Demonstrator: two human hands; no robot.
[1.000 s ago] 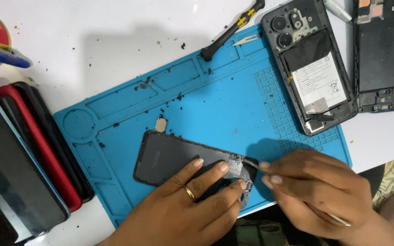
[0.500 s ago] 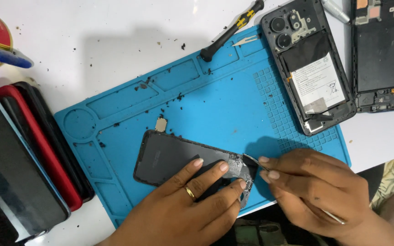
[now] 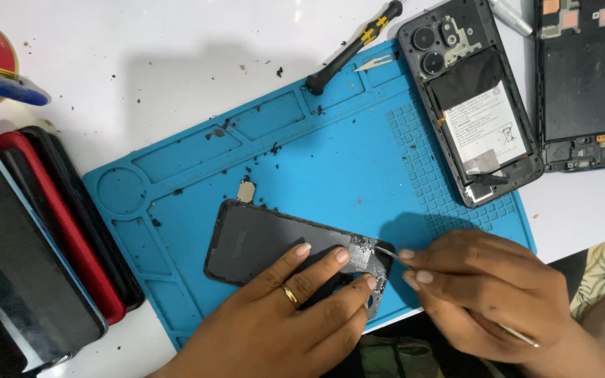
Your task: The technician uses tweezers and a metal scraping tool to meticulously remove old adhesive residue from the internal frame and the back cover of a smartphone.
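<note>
On the panel [image 3: 260, 241], left hand [image 3: 295, 315] presses flat.

Left hand [image 3: 295, 318] pins black phone panel [image 3: 267, 241]; right hand [image 3: 484, 290] scrapes it with tweezers [image 3: 386, 252].

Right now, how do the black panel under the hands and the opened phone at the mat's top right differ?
The black panel lies plain side up, pinned by the left hand; the opened phone lies untouched, showing battery and camera lenses. The panel's right end is crusted grey where the right hand works a thin tool; the phone's is not. Both rest on the blue mat.
</note>
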